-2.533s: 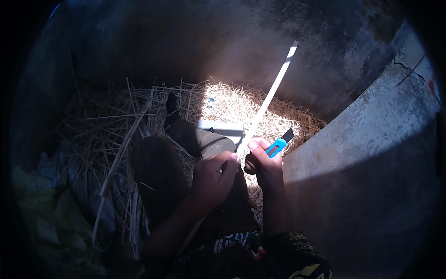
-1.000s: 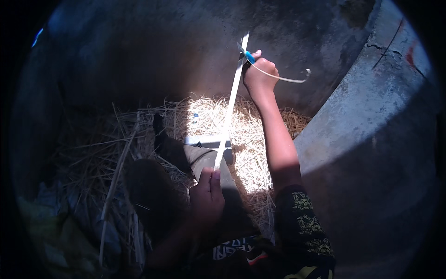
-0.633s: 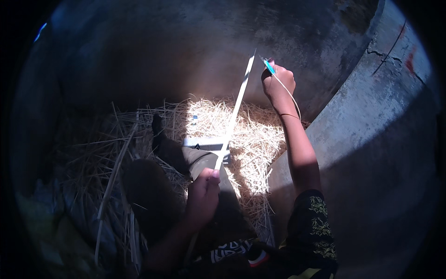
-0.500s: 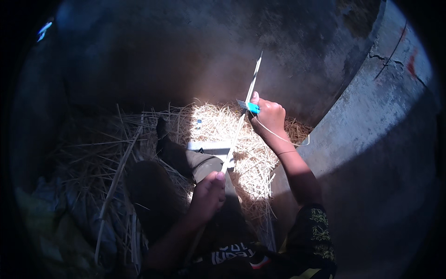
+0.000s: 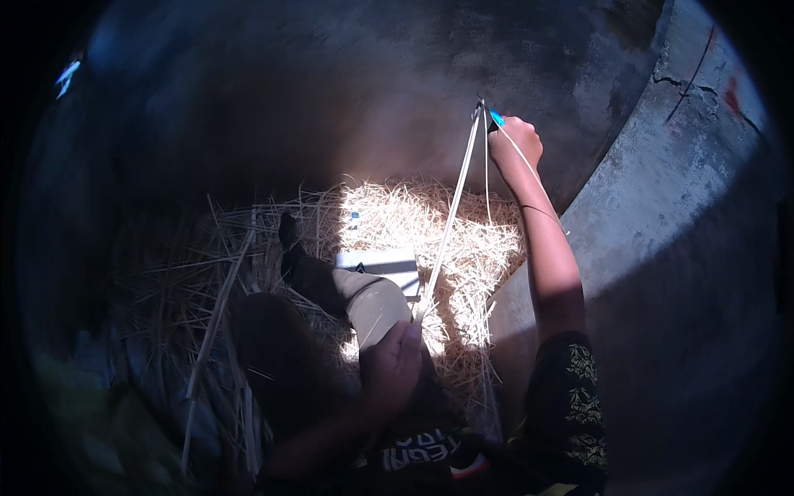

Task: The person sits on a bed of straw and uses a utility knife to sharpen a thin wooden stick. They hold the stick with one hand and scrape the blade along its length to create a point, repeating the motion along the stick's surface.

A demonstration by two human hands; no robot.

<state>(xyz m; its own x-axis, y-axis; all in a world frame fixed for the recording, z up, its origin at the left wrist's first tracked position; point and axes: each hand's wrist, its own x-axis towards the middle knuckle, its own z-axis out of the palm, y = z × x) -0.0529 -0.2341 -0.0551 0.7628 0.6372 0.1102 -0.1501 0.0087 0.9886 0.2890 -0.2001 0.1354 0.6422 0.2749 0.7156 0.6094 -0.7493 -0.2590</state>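
Note:
My left hand [image 5: 394, 365] is closed around the lower end of a long, pale bamboo strip [image 5: 452, 217], low in front of my body. The strip slants up and away to the right. At its far tip, my right hand [image 5: 518, 145] is wrapped round a bright blue cutter knife [image 5: 496, 119]. The knife's blade end meets the strip's tip, though the exact contact is too small to make out. From there a thin peeled sliver [image 5: 487, 182] hangs down, and another strand runs back along my right forearm.
Shavings [image 5: 480, 248] cover the floor ahead, partly sunlit, with longer strips [image 5: 217, 318] at left. A pale box-like block [image 5: 404, 266] lies beside my bent leg [image 5: 372, 306]. A dark wall [image 5: 289, 107] rises ahead; a cracked concrete wall [image 5: 662, 190] stands right.
My right hand and the knife have moved farther up and away along the strip to its tip, stretching my arm. A sliver now hangs there. My left hand has shifted slightly down and right.

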